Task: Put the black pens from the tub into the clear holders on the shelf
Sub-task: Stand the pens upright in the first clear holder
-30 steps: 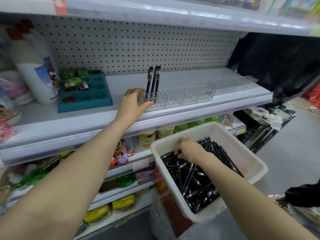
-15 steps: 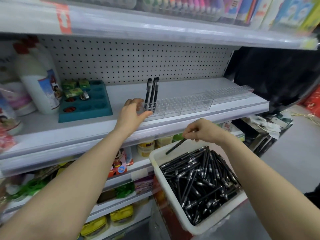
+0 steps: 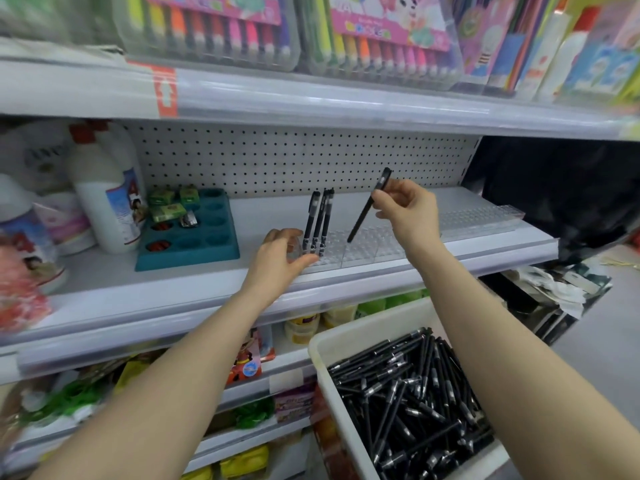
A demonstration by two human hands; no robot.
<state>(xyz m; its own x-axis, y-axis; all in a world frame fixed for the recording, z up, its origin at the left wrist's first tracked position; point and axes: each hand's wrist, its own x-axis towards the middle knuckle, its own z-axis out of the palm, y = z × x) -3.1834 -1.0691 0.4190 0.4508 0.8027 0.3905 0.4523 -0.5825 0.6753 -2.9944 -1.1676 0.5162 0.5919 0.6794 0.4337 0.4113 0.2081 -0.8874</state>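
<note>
A row of clear holders point(image 3: 363, 245) lies along the front of the middle shelf point(image 3: 485, 249). Three black pens point(image 3: 317, 220) stand upright in the leftmost holder. My left hand point(image 3: 280, 258) grips that holder's left end, thumb along its front. My right hand point(image 3: 407, 213) pinches one black pen point(image 3: 369, 206), tilted, its lower tip just above the holder slots to the right of the standing pens. The white tub point(image 3: 332, 344) at lower right holds several loose black pens point(image 3: 412, 400).
A teal tray point(image 3: 207, 242) with small green boxes sits left of the holders. White bottles point(image 3: 107, 188) stand at far left. The shelf above carries marker sets point(image 3: 214, 29). Lower shelves hold jars and packets. Dark goods and floor lie to the right.
My right hand took a pen out of the tub and lifted it up to the holder row. My left hand stayed on the holder. The view tilted upward.
</note>
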